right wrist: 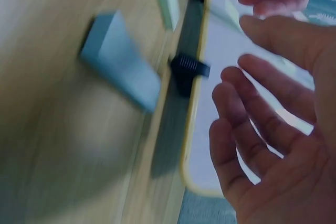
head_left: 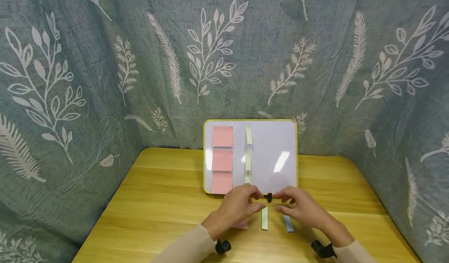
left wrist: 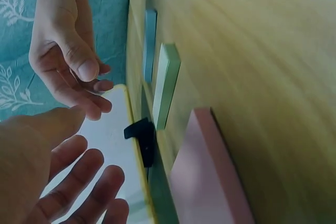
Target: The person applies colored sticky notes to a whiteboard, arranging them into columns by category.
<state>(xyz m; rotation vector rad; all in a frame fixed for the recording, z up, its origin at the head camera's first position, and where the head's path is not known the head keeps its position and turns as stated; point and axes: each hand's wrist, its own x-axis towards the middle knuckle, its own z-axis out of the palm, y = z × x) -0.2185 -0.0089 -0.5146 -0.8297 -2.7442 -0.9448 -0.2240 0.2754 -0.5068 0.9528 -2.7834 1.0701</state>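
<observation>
My left hand hovers over the table just below the whiteboard, fingers loosely bent and nothing in them. Opposite it is my right hand, likewise with nothing between thumb and fingers; a small gap separates the two. In the left wrist view, the fingertips of both hands come close together. Beneath them lie a pink sticky-note pad, partly covered by the left hand in the head view, a narrow green pad and a narrow blue pad. The blue pad is nearest my right hand.
The whiteboard leans upright at the back, held by a black clip. Pink notes run down its left side, with green strips beside them. A patterned curtain encloses the wooden table.
</observation>
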